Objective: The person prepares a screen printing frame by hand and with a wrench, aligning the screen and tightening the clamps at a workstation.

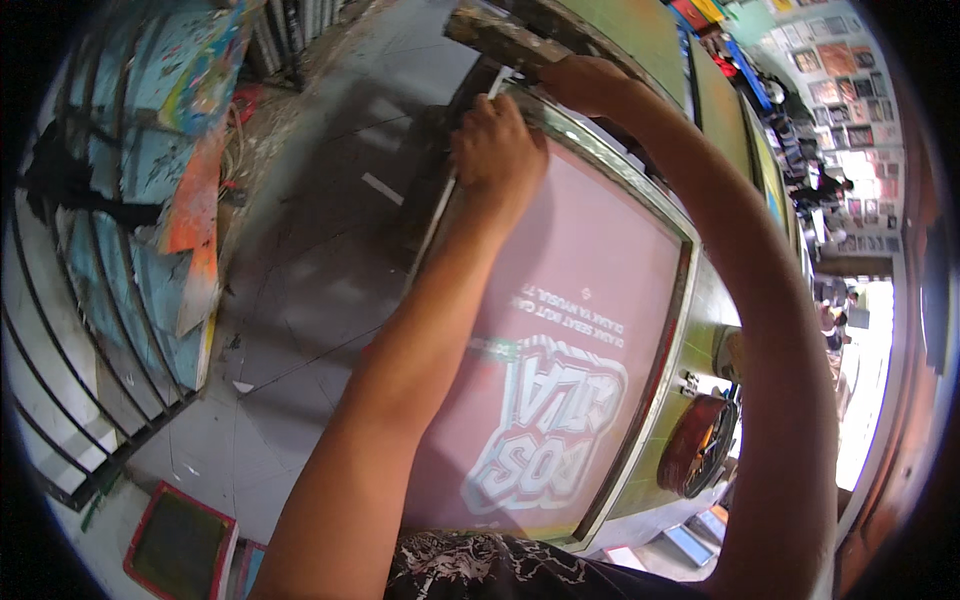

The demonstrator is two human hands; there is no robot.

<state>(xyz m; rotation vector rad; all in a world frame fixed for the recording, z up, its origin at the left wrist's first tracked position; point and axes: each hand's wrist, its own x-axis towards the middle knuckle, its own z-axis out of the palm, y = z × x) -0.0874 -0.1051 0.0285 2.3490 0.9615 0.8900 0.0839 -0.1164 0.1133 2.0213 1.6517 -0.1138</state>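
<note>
Bare forearms (775,330) rise nearest the camera, dark patterned clothing (500,562) between them at the lower edge; at far left, curved metal bars (107,400) stand before a paint-splashed blue board (145,75), a black cloth (80,180) hanging by them; below, a small red-rimmed frame (180,550) lies near the grey floor (290,270); next, the left hand (498,150) bends its fingers over the far left corner of a large screen frame (690,245), though I cannot tell how tightly its grip closes; the frame's pinkish mesh (610,230), with pale lettering, stretches between the arms toward the clothing; the right hand (583,85) curls at the far edge, beside a worn wooden beam (505,42), and what its grip pinches is hidden; farther right, a round reddish-brown container (693,447) sits on the green counter (645,440), and pictures (838,57) cover the wall beyond.
</note>
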